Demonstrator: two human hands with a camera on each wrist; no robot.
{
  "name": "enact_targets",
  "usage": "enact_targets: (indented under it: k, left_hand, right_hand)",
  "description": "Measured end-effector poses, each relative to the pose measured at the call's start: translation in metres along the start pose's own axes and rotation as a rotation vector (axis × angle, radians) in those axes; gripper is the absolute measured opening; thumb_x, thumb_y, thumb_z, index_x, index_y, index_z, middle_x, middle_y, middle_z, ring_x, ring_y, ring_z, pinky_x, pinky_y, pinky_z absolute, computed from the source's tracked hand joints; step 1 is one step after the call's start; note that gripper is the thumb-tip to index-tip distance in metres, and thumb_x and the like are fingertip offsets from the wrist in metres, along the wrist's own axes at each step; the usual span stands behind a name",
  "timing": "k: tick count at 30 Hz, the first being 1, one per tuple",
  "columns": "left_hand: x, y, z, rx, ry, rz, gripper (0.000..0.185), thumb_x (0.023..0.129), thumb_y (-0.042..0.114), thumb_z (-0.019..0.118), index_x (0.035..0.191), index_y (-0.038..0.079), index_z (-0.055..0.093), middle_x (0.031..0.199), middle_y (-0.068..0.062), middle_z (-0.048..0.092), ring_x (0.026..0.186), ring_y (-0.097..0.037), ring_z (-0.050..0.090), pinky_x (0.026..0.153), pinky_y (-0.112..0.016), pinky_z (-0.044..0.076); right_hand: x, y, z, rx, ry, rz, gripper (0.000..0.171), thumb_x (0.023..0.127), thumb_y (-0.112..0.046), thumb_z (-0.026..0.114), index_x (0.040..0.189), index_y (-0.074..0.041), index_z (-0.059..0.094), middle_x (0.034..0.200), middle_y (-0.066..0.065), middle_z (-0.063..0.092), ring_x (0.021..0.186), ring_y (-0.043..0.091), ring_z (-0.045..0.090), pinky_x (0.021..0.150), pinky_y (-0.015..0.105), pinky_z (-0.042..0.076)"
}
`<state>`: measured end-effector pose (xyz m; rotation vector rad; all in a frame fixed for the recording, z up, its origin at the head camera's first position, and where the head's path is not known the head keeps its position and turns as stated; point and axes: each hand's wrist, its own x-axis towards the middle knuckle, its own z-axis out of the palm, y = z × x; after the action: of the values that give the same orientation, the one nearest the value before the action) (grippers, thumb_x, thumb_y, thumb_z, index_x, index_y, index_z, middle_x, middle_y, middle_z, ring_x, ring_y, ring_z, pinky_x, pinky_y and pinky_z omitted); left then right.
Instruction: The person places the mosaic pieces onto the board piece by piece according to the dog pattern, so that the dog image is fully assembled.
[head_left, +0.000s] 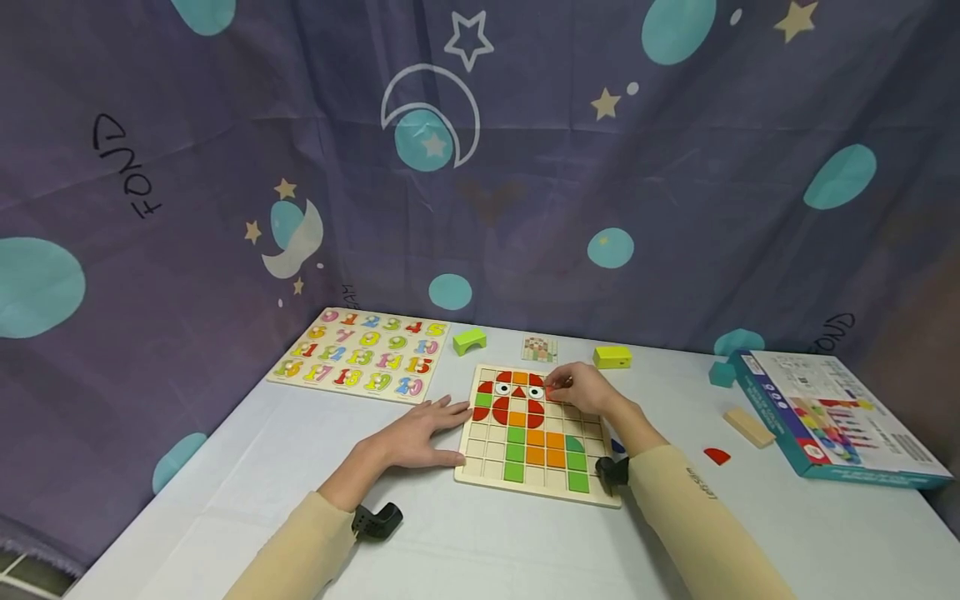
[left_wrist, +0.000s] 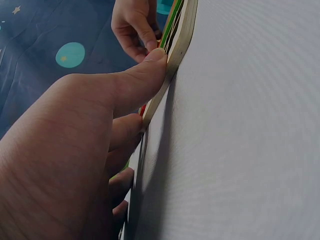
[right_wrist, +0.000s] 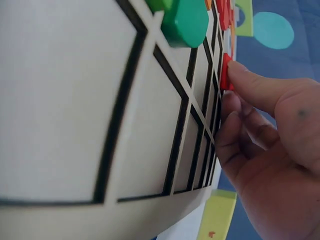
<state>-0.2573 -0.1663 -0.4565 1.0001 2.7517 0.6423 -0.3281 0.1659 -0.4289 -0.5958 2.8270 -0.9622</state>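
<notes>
A wooden grid board (head_left: 487, 457) lies mid-table, carrying red, orange and green tiles that form an owl-like figure. My left hand (head_left: 423, 433) lies flat on the table, fingers straight. Its thumb (left_wrist: 145, 75) and fingertips touch the board's left edge (left_wrist: 181, 35). My right hand (head_left: 581, 387) is over the board's upper right and pinches a small red tile (head_left: 552, 392). In the right wrist view the thumb (right_wrist: 260, 87) presses that red tile (right_wrist: 226, 72) against the grid, with a green tile (right_wrist: 185, 20) further along.
A number puzzle (head_left: 363, 354) lies at the back left. Behind the board are a green arch block (head_left: 468, 340), a small card (head_left: 539, 348) and a yellow block (head_left: 612, 357). To the right lie a teal block (head_left: 722, 373), a wooden block (head_left: 748, 427), a red piece (head_left: 717, 455) and a box (head_left: 832, 412).
</notes>
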Motion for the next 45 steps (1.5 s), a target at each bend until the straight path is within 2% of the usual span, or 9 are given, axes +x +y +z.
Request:
enact_targets:
  k: [7,15,21,30,38,45]
  left_hand:
    - [0.001,-0.001,-0.002,0.000,0.001,0.012,0.081,0.090,0.059,0.066,0.155,0.017,0.043,0.163,0.002,0.031,0.152,-0.031,0.016,0.122,-0.050,0.014]
    - [0.001,-0.001,0.000,0.015,-0.008,0.005,0.080,0.090,0.058,0.065,0.156,0.018,0.042,0.163,0.004,0.030,0.152,-0.029,0.015,0.122,-0.049,0.013]
    - [0.001,-0.002,0.001,0.009,-0.008,0.004,0.081,0.090,0.059,0.066,0.156,0.018,0.042,0.163,0.004,0.030,0.152,-0.029,0.015,0.122,-0.049,0.013]
    - [0.001,-0.001,0.000,0.008,-0.007,-0.001,0.080,0.090,0.059,0.066,0.156,0.019,0.042,0.163,0.005,0.030,0.152,-0.029,0.015,0.122,-0.049,0.013]
    - [0.000,-0.002,0.001,0.008,-0.003,0.003,0.079,0.091,0.058,0.066,0.155,0.018,0.043,0.163,0.003,0.031,0.152,-0.030,0.015,0.122,-0.049,0.013]
    - [0.000,-0.002,0.001,0.011,-0.004,0.009,0.080,0.091,0.059,0.065,0.156,0.018,0.042,0.163,0.003,0.031,0.152,-0.029,0.015,0.122,-0.050,0.013]
  right_hand:
    - [-0.002,-0.002,-0.001,0.023,-0.008,0.038,0.010,0.093,-0.005,0.072,0.103,-0.001,0.071,0.092,0.005,0.066,0.083,0.021,0.056,0.079,0.037,0.051]
    - [-0.004,0.001,-0.003,0.037,-0.010,0.026,0.013,0.094,-0.006,0.070,0.106,0.000,0.073,0.095,0.006,0.068,0.086,0.021,0.059,0.082,0.039,0.052]
    - [-0.013,0.006,-0.011,0.099,0.005,0.035,0.019,0.096,-0.010,0.069,0.112,0.000,0.072,0.099,0.007,0.067,0.089,0.024,0.060,0.077,0.036,0.054]
    - [-0.042,0.011,-0.034,0.126,0.024,0.055,0.026,0.096,-0.012,0.070,0.118,0.001,0.070,0.103,0.009,0.064,0.090,0.026,0.059,0.078,0.035,0.052]
    - [-0.071,0.021,-0.046,0.109,0.018,0.005,0.027,0.095,-0.010,0.070,0.119,0.002,0.069,0.100,0.006,0.065,0.086,0.024,0.060,0.075,0.032,0.054]
    - [-0.103,0.032,-0.056,0.097,0.006,0.010,0.029,0.095,-0.011,0.071,0.120,0.002,0.068,0.098,0.005,0.065,0.085,0.022,0.059,0.073,0.028,0.054]
